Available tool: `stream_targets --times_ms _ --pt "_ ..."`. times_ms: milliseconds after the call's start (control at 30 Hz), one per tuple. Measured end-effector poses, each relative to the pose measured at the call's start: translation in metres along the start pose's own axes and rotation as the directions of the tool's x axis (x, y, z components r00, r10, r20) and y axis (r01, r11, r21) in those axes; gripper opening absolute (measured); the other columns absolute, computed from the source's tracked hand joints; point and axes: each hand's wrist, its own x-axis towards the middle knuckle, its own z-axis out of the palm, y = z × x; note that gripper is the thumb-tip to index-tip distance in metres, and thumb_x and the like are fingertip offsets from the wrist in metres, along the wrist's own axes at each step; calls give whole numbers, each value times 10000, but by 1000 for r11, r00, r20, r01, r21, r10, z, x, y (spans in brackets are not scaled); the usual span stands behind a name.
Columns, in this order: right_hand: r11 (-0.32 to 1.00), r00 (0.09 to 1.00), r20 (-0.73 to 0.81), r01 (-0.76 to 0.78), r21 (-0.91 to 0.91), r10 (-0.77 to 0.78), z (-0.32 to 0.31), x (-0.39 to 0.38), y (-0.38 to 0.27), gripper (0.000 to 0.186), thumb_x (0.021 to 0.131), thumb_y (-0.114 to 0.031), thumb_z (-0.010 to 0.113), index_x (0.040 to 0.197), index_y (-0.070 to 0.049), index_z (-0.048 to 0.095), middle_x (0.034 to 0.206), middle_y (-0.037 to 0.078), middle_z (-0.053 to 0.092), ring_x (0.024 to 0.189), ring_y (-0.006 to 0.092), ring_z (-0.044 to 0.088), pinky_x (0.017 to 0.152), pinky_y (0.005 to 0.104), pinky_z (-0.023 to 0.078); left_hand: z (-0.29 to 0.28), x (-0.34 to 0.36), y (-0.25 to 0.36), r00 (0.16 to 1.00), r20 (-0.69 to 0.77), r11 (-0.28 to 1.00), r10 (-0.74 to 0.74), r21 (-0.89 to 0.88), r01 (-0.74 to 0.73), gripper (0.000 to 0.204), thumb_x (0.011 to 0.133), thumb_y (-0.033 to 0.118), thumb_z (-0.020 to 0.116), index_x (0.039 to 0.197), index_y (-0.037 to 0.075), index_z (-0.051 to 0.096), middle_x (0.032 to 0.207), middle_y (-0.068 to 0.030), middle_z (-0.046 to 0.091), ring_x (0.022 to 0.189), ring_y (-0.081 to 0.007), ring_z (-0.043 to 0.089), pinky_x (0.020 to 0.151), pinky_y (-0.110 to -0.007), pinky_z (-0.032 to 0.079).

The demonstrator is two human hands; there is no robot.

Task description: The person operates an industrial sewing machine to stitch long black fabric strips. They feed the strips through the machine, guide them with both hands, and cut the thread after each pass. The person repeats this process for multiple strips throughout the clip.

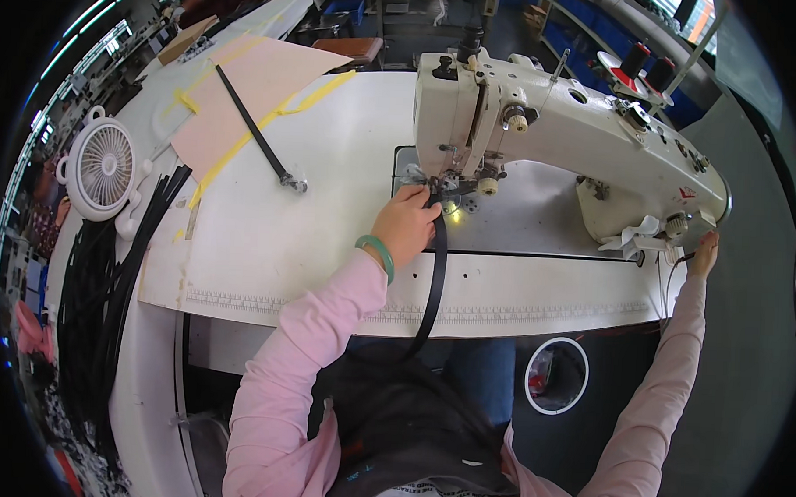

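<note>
My left hand (408,224) pinches a black strap (437,276) beside the presser foot of a white sewing machine (543,105). From there the strap hangs over the table's front edge toward my lap. A small light shines on the plate by the needle; my fingers partly hide the strap's end. Out at the machine's right end, my right hand (704,254) is closed at the lower edge of the handwheel (726,204), its fingers partly hidden. Another black strap (249,119) with a clear piece (295,184) at its near end lies on the left of the table.
Pinkish board (237,85) with yellow tape edges lies at the back left. A white fan (103,168) stands at the left, above a bundle of black straps (107,300). Thread spools (634,60) stand behind the machine. Below the table is a white-rimmed bin (584,378).
</note>
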Motion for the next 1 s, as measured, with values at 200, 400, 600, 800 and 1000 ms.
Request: stream_targets --times_ms 200,400,600,800,1000 --pt "975 995 -40 -78 207 89 70 -37 -41 471 924 -452 388 1180 -65 467 1123 82 538 1015 162 522 840 275 401 -4 -11 -6 999 16 996 -41 86 40 297 690 88 626 983 34 627 1077 -167 566 1069 -286 481 910 -327 420" --pt "901 991 77 134 -412 -112 65 26 -54 458 930 -420 389 1100 -23 542 924 103 624 885 198 584 756 295 441 -3 -10 -9 1000 8 997 -24 71 24 301 660 40 613 960 36 629 1062 -160 569 1054 -287 487 888 -331 438" --pt "828 978 187 182 -530 -95 29 94 -65 441 917 -402 427 1097 -20 551 975 112 619 905 203 572 789 304 432 0 -8 -3 999 -27 1000 24 2 -24 276 648 28 610 923 33 638 1049 -156 574 1038 -286 493 881 -328 442" --pt "989 979 193 -36 -146 64 11 -7 33 428 926 -396 407 1099 -14 493 996 66 545 922 177 513 832 292 395 -1 -3 1 999 -28 999 27 -26 -27 262 656 44 623 918 30 639 1042 -162 577 1042 -282 493 891 -328 434" --pt "1000 999 -33 -7 21 8 100 -26 -69 505 928 -369 392 1229 32 446 1178 105 535 1105 209 480 936 289 357 -12 -20 -5 997 43 997 -57 62 54 275 657 54 634 931 36 637 1069 -170 572 1071 -288 487 899 -329 431"
